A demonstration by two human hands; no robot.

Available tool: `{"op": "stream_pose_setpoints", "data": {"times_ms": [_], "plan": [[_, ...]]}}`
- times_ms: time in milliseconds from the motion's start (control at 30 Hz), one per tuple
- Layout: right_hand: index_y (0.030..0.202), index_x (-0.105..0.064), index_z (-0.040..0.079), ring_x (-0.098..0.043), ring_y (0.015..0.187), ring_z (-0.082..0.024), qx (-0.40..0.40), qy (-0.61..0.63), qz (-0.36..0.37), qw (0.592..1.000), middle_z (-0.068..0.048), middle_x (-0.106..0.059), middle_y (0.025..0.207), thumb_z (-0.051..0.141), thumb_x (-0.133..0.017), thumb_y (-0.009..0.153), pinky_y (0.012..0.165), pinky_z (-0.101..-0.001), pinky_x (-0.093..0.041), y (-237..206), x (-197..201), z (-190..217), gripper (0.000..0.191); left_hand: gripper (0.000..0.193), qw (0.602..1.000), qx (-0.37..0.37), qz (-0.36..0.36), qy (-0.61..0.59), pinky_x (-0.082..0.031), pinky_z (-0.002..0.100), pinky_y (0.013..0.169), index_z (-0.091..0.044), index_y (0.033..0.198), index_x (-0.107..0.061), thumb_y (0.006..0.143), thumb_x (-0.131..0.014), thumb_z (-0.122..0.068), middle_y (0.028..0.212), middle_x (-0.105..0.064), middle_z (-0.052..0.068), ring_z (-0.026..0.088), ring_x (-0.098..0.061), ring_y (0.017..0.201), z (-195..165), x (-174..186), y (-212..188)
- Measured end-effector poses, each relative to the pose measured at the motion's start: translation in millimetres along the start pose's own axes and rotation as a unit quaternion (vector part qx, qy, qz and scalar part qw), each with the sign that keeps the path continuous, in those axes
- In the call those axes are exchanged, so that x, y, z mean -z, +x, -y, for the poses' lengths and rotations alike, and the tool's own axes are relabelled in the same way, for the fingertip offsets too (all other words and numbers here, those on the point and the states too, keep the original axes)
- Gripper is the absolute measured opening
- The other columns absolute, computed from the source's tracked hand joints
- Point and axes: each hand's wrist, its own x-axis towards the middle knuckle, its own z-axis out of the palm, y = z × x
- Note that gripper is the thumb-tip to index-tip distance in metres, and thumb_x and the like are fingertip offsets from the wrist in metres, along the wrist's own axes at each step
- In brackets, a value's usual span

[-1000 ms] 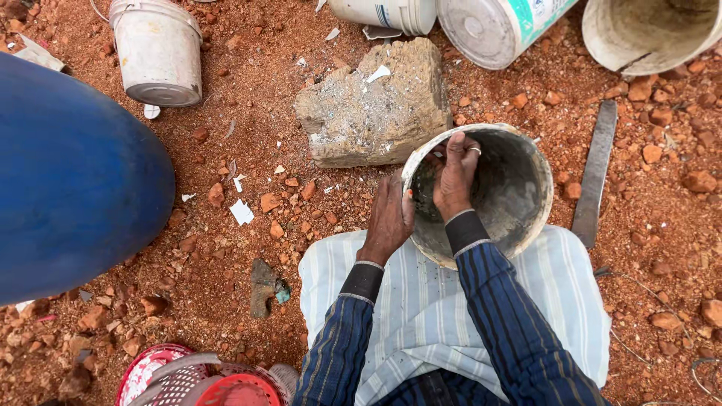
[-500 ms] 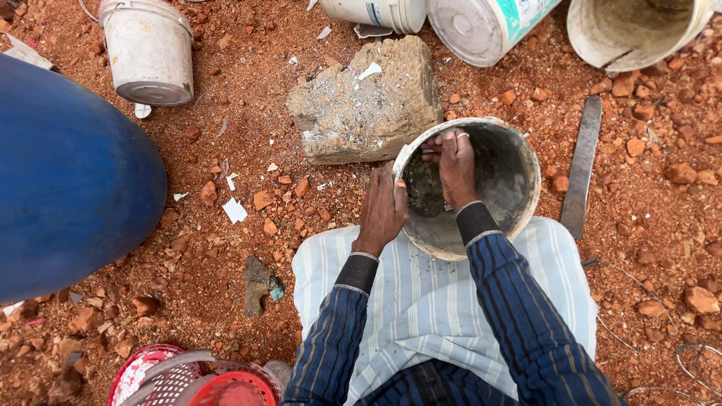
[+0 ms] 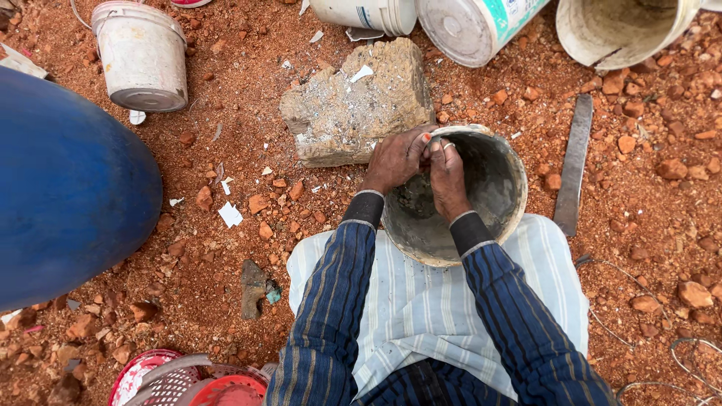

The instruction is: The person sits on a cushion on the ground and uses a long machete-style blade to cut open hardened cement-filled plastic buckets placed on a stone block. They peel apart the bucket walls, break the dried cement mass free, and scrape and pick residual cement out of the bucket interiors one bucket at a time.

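A grey, cement-caked bucket [image 3: 500, 207] leans against my lap, its mouth facing up at me. Both hands meet at its far rim. My left hand [image 3: 395, 159] grips the rim's upper left edge, fingers curled over it. My right hand [image 3: 445, 179] reaches inside the bucket with fingertips touching the left hand's fingers at the rim; what it pinches is too small to tell. A rough grey stone block [image 3: 353, 105] lies just beyond the bucket on the red gravel.
A blue barrel [image 3: 68, 188] fills the left. A white bucket [image 3: 141, 54] stands at upper left; more tubs [image 3: 474, 22] lie along the top. A flat metal bar [image 3: 574, 162] lies right of the bucket. Red baskets [image 3: 188, 383] sit at bottom left.
My left hand has slid up from the bucket's near-left side to its far rim. My right hand has moved up to meet it there.
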Motion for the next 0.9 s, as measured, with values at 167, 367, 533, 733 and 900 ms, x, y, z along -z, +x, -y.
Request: {"op": "stream_pose_setpoints", "data": {"times_ms": [167,367,533,733,900], "plan": [[0.095,-0.052,0.008,-0.061,0.078,-0.011,-0.023,-0.077,0.042,0.996,-0.001,-0.057,0.086,0.037,-0.046,0.112,0.071,-0.0284,-0.051,-55,-3,17,0.034,0.044,0.999,0.045,-0.003,0.024,-0.054,0.053,0.089,-0.026,0.13,-0.07,0.104,-0.041,-0.046,0.103,-0.076,0.017,0.041,-0.072,0.097,-2,1,11],[0.113,-0.067,0.003,-0.067,0.081,-0.013,-0.14,-0.209,0.238,0.938,-0.004,-0.068,0.091,0.038,-0.051,0.106,0.072,-0.0281,-0.053,-99,47,93,0.039,0.049,0.998,0.056,-0.01,0.012,-0.054,0.05,0.095,-0.024,0.134,-0.069,0.106,-0.039,-0.051,0.11,-0.075,0.019,0.04,-0.071,0.106,6,-9,16],[0.132,-0.067,0.008,-0.068,0.077,-0.015,0.007,0.377,0.059,0.924,-0.007,-0.072,0.093,0.04,-0.056,0.101,0.066,-0.029,-0.055,-63,77,97,0.045,0.052,0.997,0.012,-0.014,-0.077,-0.052,0.045,0.101,-0.021,0.136,-0.067,0.105,-0.039,-0.053,0.126,-0.073,0.019,0.039,-0.069,0.117,18,-3,4],[0.109,-0.063,0.007,-0.063,0.079,-0.009,-0.083,-0.017,-0.051,0.995,-0.002,-0.069,0.096,0.05,-0.075,0.091,0.064,-0.0249,-0.052,-6,7,10,0.049,0.055,0.994,0.037,-0.008,-0.099,-0.048,0.049,0.107,-0.021,0.138,-0.066,0.106,-0.037,-0.056,0.132,-0.07,0.017,0.038,-0.066,0.123,20,-4,3],[0.109,-0.056,0.01,-0.065,0.08,-0.008,-0.044,0.05,-0.05,0.996,-0.002,-0.067,0.095,0.044,-0.07,0.096,0.064,-0.0256,-0.055,16,-17,-9,0.039,0.051,0.996,0.056,-0.013,-0.068,-0.048,0.049,0.105,-0.021,0.138,-0.066,0.106,-0.041,-0.053,0.128,-0.071,0.019,0.04,-0.066,0.12,22,-6,3]]}}
